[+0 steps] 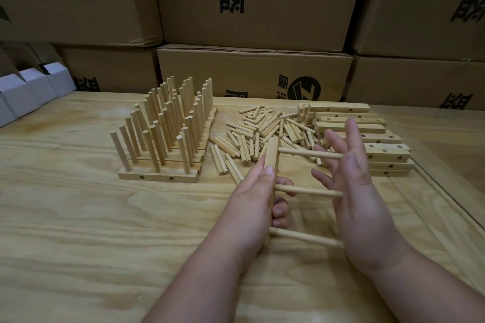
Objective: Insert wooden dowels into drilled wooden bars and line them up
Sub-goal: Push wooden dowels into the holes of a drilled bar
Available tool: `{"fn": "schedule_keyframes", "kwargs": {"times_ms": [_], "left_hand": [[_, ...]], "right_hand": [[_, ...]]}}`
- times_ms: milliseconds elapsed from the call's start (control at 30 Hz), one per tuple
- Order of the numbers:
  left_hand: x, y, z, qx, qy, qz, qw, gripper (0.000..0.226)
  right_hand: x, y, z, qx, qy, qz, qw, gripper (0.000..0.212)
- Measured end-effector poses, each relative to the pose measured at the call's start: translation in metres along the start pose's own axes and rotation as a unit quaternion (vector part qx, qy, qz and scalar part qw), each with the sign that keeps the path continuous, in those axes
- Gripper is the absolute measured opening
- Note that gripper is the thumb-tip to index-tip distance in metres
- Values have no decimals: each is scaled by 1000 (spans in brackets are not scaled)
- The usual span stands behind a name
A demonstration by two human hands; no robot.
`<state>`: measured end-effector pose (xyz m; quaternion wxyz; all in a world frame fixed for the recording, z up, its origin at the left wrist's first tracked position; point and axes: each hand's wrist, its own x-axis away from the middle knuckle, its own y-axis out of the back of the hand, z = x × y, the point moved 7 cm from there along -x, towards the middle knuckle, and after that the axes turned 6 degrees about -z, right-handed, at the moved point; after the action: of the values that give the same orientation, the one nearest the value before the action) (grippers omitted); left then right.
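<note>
Your pale plywood bench (78,217) carries finished rows of upright-dowelled bars (168,134) at left, loose round wooden dowels (252,134) in the middle and stacked drilled square wooden bars (367,139) at right, all within reach. Your left hand (252,199) grips the held bar (271,162) on end so its three inserted dowels (309,190) point sideways. Your right hand (359,191), fingers spread, presses its flat palm against their tips, likely seating them evenly.

A single head-worn camera looks forward and down at a wooden table (78,217) from close above its near edge, facing stacked cardboard boxes (257,2) behind the table.
</note>
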<state>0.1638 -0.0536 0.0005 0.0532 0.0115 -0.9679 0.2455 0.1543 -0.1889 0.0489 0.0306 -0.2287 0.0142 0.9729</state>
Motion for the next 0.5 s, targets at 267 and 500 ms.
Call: {"fn": "schedule_keyframes", "kwargs": {"times_ms": [267, 500], "left_hand": [[-6, 12, -2, 127, 68, -52, 988, 19], [-10, 18, 0, 146, 114, -68, 980, 55]], "right_hand": [[-14, 16, 5, -100, -19, -49, 994, 55], [-18, 26, 26, 190, 129, -76, 970, 17]]}}
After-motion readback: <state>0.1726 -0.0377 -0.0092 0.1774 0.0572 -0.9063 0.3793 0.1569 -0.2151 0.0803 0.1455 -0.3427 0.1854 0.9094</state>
